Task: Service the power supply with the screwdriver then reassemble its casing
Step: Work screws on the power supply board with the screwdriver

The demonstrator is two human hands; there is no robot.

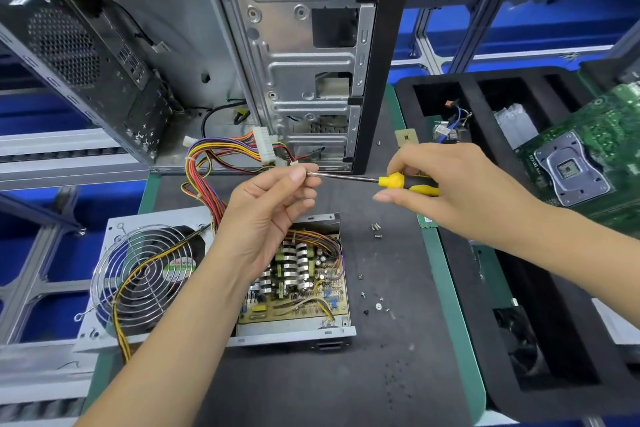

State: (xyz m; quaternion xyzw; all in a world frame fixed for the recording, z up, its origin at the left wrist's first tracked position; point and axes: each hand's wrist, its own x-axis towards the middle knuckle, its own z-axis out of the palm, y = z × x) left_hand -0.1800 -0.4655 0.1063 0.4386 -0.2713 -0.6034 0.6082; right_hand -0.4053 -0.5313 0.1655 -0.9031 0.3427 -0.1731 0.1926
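1. Head view: the power supply (291,281) lies open on the mat, its fan cover (145,274) flipped beside it.
2. The right hand (450,191) grips the screwdriver (398,180); the left hand (270,204) pinches its tip, possibly seating a screw.
3. Reassembly is likely next: loose screws (375,230) wait nearby.

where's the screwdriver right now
In the head view the screwdriver is held level above the open power supply, handle gripped by the right hand, tip pinched by the left hand.
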